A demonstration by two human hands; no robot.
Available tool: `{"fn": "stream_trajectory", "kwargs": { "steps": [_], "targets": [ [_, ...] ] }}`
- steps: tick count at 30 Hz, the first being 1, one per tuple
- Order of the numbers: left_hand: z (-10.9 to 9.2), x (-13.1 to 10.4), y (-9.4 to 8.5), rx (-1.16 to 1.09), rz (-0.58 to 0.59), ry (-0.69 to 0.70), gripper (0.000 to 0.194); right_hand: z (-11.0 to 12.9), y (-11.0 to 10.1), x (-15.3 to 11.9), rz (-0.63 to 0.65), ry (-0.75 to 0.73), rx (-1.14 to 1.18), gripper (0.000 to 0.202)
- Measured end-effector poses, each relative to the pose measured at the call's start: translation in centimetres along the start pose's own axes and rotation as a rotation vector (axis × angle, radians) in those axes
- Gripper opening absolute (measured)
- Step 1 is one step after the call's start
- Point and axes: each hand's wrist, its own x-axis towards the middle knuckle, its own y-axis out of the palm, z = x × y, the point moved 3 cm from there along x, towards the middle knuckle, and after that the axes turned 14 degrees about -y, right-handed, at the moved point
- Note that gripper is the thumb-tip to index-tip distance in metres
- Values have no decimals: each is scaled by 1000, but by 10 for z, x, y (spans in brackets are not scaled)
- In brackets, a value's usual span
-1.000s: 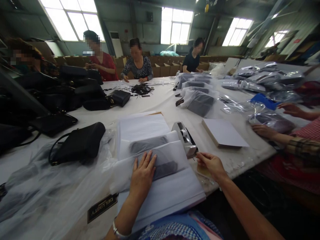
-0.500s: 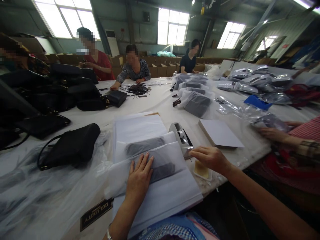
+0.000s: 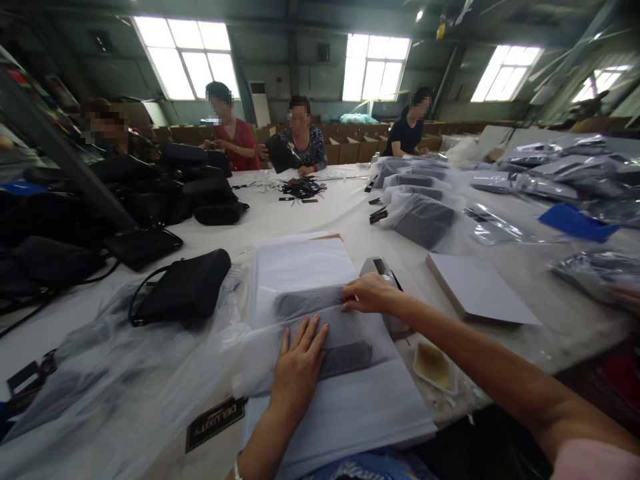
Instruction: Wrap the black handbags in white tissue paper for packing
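White-wrapped dark oblong bundle (image 3: 347, 359) under spread left hand (image 3: 299, 365) and curled right hand (image 3: 369, 293), latter's grip unclear; probably light, soft: support both ends.

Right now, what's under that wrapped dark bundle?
White sheets show beyond the near and far edges of the bundle. What lies directly beneath is covered; the left grip hides part of its top.

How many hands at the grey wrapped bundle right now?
2: the left hand flat on the wrapped bundle, the right hand at its upper right, partly covering the tape dispenser. No other hand seems hidden there.
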Motion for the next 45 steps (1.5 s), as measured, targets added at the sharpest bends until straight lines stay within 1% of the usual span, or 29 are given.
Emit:
{"fn": "stream_trajectory", "kwargs": {
  "steps": [3,4,6,7,9,10,12,14,16,18,20,22,23,25,26,28,30,33,35,37,39,41,43,45],
  "targets": [
    [0,0,-1,5,-8,2,47,-13,4,1,-32,181,-37,41],
    [-1,0,-1,11,-10,3,47,-19,4,-1,-52,254,-51,43],
    [-1,0,-2,22,-9,4,47,-27,3,-11,-94,374,-80,36],
    [-1,0,-1,27,-8,6,47,-30,2,-20,-109,416,-97,30],
    [-1,-1,0,35,-9,11,47,-33,1,-43,-173,495,-122,25],
    [-1,-1,0,36,-13,12,47,-33,1,-58,-231,540,-124,25],
    [0,-1,1,36,-24,10,47,-31,6,-90,-391,622,-93,27],
    [0,-2,3,34,-30,10,48,-28,18,-118,-543,686,2,30],
    [0,-2,4,35,-29,14,48,-25,35,-138,-601,756,180,31],
    [0,-2,4,34,-26,18,48,-23,53,-147,-620,839,437,33],
    [1,-2,3,33,-21,21,48,-19,64,-148,-694,903,706,36],
    [1,-2,2,33,-21,26,48,-13,65,-145,-846,934,885,38],
    [1,-2,2,32,-24,27,48,-9,62,-143,-929,939,925,38],
    [1,-3,1,32,-32,26,48,3,51,-143,-1070,935,927,37],
    [1,-3,1,33,-34,26,48,10,45,-144,-1120,927,908,35],
    [1,-3,2,33,-31,26,48,25,35,-149,-1171,913,878,33],
    [1,-2,2,29,-27,27,48,40,34,-156,-1153,931,909,34],
    [1,-2,3,19,-21,23,48,56,49,-165,-1074,1013,1117,41],
    [1,-2,3,15,-13,21,48,59,63,-171,-1034,1060,1235,42],
    [1,-2,2,14,-4,20,48,53,74,-175,-983,1067,1226,41],
    [1,-2,2,15,1,19,48,42,80,-180,-887,1049,1068,39],
    [1,-2,1,14,2,15,48,30,80,-186,-766,1009,815,34],
    [1,-2,1,8,2,11,47,22,76,-194,-679,940,547,28],
    [2,-1,0,-5,8,11,47,20,67,-202,-617,821,327,24]
  ]
}}
